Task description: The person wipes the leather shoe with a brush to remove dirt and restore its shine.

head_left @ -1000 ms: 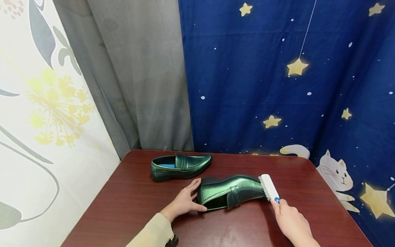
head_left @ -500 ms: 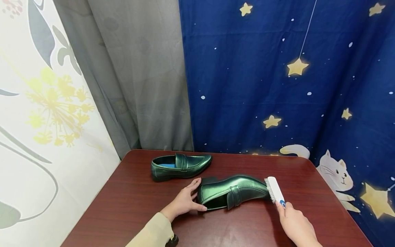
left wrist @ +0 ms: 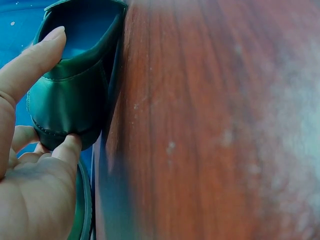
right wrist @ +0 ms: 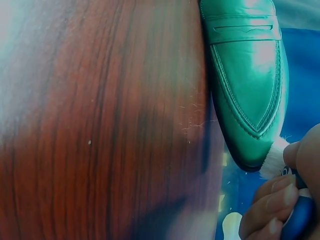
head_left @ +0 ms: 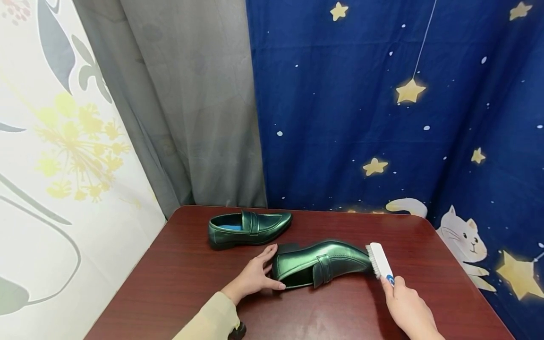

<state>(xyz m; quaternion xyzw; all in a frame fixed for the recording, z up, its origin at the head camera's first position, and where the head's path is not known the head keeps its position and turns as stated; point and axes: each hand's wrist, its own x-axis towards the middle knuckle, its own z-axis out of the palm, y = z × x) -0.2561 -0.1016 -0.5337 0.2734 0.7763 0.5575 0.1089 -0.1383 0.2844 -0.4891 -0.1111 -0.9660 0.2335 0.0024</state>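
A glossy dark green loafer [head_left: 340, 259] lies tipped on its side, toe to the right and opening toward me. My left hand [head_left: 252, 276] grips it by the heel. The left wrist view shows the thumb over the opening's rim and the fingertips against the heel [left wrist: 70, 100]. In my right hand [head_left: 408, 302] is a white brush [head_left: 379, 259] with a blue mark, gripped by its handle. Its pale bristles [right wrist: 274, 159] meet the toe tip in the right wrist view. The matching loafer [head_left: 250, 229] stands upright behind my left hand.
Everything rests on a reddish-brown wooden table [head_left: 170, 293]. A few fine hairs [right wrist: 192, 112] show on its surface in the right wrist view. Behind the far edge hang a grey curtain [head_left: 195, 108] and a blue star-patterned curtain [head_left: 323, 108].
The right hand and brush have shifted slightly right and down, from the top of the toe to its tip, mostly before the half-second frame. The left hand and both loafers keep their places.
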